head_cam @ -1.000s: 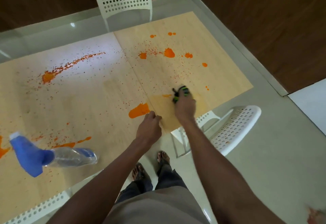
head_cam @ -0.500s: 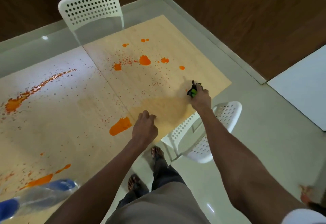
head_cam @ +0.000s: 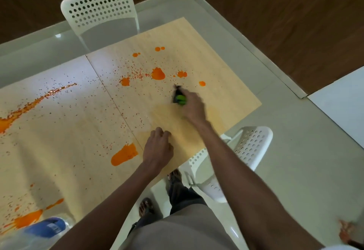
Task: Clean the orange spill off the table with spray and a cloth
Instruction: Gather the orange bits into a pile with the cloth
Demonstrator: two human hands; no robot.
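Note:
Orange spill covers the light wooden table (head_cam: 220, 57): a big blot (head_cam: 124, 155) near the front edge, blots (head_cam: 158, 73) further back, a long streak (head_cam: 35, 100) at left. My right hand (head_cam: 192, 106) presses a bunched green and black cloth (head_cam: 179, 97) on the tabletop, just in front of the far blots. A pale wet smear (head_cam: 173, 119) lies around it. My left hand (head_cam: 157, 148) rests on the table near the front edge with fingers curled, holding nothing. The spray bottle (head_cam: 42, 230) lies on its side at the bottom left, partly cut off.
A white perforated chair (head_cam: 99, 11) stands behind the table. Another white chair (head_cam: 250, 147) sits at the table's near right corner beside my legs. Grey floor surrounds the table, with a dark wooden wall at the back and right.
My right hand with the cloth has swept from the table's right edge back toward the middle and further away from me. The left hand has stayed put. The view shifted.

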